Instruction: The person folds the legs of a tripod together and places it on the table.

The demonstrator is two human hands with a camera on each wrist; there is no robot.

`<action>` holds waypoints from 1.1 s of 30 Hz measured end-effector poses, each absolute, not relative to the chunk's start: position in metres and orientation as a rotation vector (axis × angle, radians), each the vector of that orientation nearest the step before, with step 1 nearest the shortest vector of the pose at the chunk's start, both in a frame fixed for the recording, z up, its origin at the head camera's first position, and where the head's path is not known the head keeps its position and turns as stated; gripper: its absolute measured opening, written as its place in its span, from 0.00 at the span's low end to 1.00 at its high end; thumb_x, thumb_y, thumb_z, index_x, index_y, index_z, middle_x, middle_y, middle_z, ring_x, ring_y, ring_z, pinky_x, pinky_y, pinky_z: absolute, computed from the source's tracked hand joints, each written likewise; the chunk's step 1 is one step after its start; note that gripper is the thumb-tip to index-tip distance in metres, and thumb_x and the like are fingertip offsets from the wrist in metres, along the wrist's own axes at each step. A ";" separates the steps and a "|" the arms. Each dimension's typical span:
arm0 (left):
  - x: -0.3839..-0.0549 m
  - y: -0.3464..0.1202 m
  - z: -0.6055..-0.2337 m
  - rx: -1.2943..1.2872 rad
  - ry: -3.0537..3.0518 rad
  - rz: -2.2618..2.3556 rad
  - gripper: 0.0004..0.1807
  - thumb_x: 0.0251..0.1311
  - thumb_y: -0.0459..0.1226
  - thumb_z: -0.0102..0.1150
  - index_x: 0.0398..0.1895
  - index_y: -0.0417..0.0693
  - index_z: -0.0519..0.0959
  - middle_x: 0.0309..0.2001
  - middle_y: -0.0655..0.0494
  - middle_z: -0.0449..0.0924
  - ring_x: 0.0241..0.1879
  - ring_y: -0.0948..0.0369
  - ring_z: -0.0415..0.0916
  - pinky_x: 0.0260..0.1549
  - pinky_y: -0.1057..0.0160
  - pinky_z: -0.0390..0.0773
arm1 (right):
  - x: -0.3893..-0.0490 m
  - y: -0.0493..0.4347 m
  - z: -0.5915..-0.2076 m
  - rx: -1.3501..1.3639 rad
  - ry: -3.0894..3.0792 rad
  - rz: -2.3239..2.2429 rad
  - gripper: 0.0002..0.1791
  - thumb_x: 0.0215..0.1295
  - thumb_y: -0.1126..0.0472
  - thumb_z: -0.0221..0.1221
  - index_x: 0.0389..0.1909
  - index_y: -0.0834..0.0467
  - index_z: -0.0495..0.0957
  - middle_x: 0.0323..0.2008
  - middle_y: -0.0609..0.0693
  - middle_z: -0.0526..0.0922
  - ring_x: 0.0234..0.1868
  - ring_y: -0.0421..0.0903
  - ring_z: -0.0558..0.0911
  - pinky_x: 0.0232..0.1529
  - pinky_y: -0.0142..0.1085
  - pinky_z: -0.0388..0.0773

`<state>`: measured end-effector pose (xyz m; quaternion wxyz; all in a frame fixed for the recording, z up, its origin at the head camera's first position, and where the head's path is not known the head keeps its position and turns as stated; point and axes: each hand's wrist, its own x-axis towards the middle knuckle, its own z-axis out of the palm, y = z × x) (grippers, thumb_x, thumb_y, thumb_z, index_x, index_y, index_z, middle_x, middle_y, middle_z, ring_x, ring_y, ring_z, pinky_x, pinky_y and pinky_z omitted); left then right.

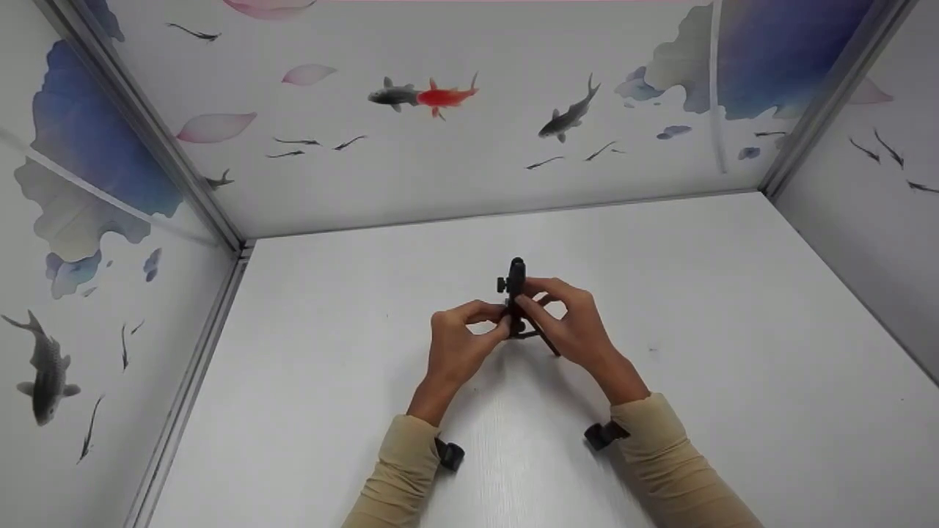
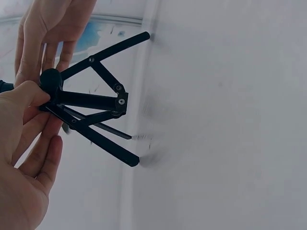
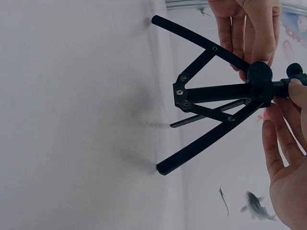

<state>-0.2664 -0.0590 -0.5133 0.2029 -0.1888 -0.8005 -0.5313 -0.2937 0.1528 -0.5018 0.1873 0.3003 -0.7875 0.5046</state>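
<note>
A small black tripod [image 1: 517, 273] stands in the middle of the white table with its legs spread. My left hand [image 1: 456, 343] pinches a round knob [image 2: 51, 79] at the collar where the legs join. Higher up, my right hand [image 1: 583, 331] holds the narrow column between thumb and fingers. The right wrist view shows the legs [image 3: 196, 148] angled out from the collar, with short struts linking them to the centre tube [image 3: 216, 93]. A smaller knob [image 3: 294, 70] sticks out near the top, above my right thumb. The tripod's upper end is cut off in both wrist views.
The white tabletop [image 1: 308, 411] stretches around both hands. Panels printed with fish and petals, such as the back wall [image 1: 469, 169], enclose it, with metal frame strips [image 1: 213, 183] at the corners. Each sleeved wrist carries a small black camera [image 1: 451, 455].
</note>
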 end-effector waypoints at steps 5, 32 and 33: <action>-0.266 -0.059 -0.513 -0.531 -2.223 -1.479 0.06 0.64 0.33 0.75 0.42 0.49 0.93 0.38 0.61 0.95 0.41 0.71 0.91 0.57 0.59 0.87 | -0.294 0.153 -0.503 0.844 -2.206 1.412 0.16 0.76 0.60 0.68 0.61 0.50 0.87 0.48 0.43 0.92 0.50 0.41 0.89 0.49 0.35 0.87; -0.266 -0.057 -0.514 -0.530 -2.147 -1.507 0.08 0.64 0.33 0.76 0.44 0.51 0.93 0.39 0.62 0.95 0.42 0.70 0.92 0.56 0.58 0.88 | -0.293 0.153 -0.501 0.845 -2.194 1.422 0.16 0.75 0.61 0.68 0.61 0.49 0.88 0.48 0.44 0.92 0.51 0.44 0.88 0.49 0.34 0.87; -0.266 -0.057 -0.514 -0.529 -2.147 -1.504 0.08 0.64 0.33 0.76 0.44 0.51 0.93 0.39 0.62 0.95 0.42 0.71 0.92 0.57 0.58 0.87 | -0.293 0.153 -0.501 0.847 -2.192 1.423 0.16 0.75 0.61 0.68 0.61 0.49 0.88 0.48 0.44 0.92 0.51 0.44 0.88 0.49 0.34 0.87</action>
